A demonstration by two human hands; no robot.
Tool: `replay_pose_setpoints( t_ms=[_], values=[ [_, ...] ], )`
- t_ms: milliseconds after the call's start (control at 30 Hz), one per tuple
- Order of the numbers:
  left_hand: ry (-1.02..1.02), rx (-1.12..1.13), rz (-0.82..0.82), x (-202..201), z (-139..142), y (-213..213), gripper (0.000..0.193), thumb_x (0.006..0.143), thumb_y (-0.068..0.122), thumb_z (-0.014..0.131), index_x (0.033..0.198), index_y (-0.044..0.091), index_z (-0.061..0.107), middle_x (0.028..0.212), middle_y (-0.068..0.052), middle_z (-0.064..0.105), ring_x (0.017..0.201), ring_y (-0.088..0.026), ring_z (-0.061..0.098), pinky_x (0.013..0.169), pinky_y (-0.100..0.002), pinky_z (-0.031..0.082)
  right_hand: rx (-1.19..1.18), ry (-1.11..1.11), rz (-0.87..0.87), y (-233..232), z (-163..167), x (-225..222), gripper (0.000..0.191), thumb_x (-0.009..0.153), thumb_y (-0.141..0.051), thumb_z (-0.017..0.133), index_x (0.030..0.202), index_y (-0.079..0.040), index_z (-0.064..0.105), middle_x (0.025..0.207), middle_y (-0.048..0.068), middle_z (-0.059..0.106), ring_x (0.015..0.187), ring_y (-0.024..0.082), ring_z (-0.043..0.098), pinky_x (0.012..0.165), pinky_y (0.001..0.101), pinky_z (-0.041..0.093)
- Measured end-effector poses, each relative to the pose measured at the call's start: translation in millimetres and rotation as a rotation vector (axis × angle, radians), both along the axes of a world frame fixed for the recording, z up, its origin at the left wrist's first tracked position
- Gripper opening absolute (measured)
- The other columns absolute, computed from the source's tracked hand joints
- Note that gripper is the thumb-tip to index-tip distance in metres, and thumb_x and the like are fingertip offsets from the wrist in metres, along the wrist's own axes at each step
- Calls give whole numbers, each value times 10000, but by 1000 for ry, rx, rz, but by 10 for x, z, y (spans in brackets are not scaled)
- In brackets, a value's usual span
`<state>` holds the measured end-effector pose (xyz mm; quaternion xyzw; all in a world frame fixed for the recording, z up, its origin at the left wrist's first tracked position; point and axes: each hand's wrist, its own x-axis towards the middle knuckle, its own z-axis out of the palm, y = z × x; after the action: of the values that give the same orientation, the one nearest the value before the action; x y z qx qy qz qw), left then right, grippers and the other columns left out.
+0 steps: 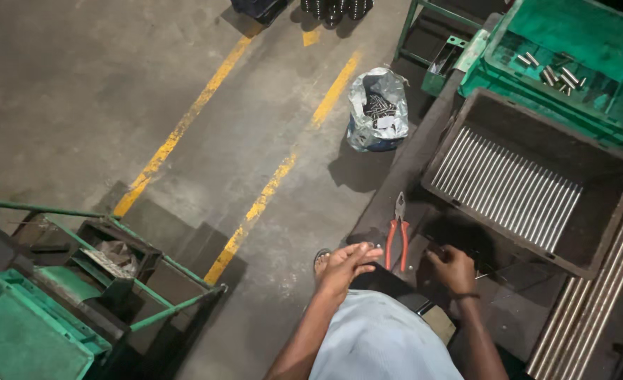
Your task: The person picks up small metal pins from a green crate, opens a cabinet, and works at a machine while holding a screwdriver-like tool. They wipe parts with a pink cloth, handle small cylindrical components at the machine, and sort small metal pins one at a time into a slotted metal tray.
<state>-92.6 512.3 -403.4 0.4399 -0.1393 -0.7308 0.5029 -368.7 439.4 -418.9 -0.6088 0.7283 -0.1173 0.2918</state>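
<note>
While a green metal rack (79, 281) fills the lower left, the left hand (350, 262) hovers open, fingers spread, at the dark workbench (396, 190) edge, just beside red-handled pliers (398, 236). Right hand (452, 267) rests on the bench, fingers curled; grip unclear. Further right, a dark bin (607, 211) of steel rods (508, 186).

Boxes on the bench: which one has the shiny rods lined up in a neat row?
The dark brown crate nearest the right hand. Its rods lie side by side, while the green crate behind holds only a few scattered short pieces.
</note>
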Motion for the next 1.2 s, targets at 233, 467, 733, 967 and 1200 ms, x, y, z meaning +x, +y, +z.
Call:
replay_pose_setpoints(
  t_ms=[233, 467, 733, 967, 1200],
  values=[
    [-4, -141, -196, -44, -16, 30, 415, 996, 247, 656, 1306, -28, 630, 1211, -106, 745, 1123, -154, 721, 917, -295, 593, 269, -932, -52, 339, 513, 399, 435, 846, -114, 724, 1274, -78, 653, 1110, 17, 765, 915, 77, 740, 747, 279, 634],
    [3, -182, -216, 5, -70, 62, 453, 985, 191, 710, 1348, -66, 624, 1137, -79, 717, 1014, -131, 684, 854, -312, 605, 223, -798, 126, 377, 988, 685, 419, 861, -71, 760, 1275, -26, 709, 1088, 89, 769, 766, 177, 701, 697, 332, 615],
    [-49, -246, -271, 80, 32, 10, 463, 973, 213, 726, 1327, -73, 639, 1139, -64, 717, 1007, -115, 679, 853, -277, 598, 203, -898, 114, 335, 985, 811, 585, 842, -35, 766, 1400, -3, 592, 955, 95, 716, 874, 138, 709, 761, 311, 649],
    [-101, -258, -272, 196, 163, -12, 406, 984, 204, 716, 1278, -71, 665, 1125, -63, 717, 985, -106, 677, 842, -280, 596, 153, -881, 44, 401, 822, 789, 481, 827, -52, 806, 1265, 86, 664, 922, 110, 694, 841, 176, 733, 757, 317, 627],
    [-123, -304, -267, 203, 266, -77, 367, 988, 182, 729, 1241, -79, 682, 1129, -79, 734, 926, -147, 693, 849, -300, 577, 150, -1059, 7, 382, 998, 789, 363, 844, -48, 767, 1155, 122, 687, 1049, 120, 747, 895, 193, 745, 791, 334, 645]
  ],
)
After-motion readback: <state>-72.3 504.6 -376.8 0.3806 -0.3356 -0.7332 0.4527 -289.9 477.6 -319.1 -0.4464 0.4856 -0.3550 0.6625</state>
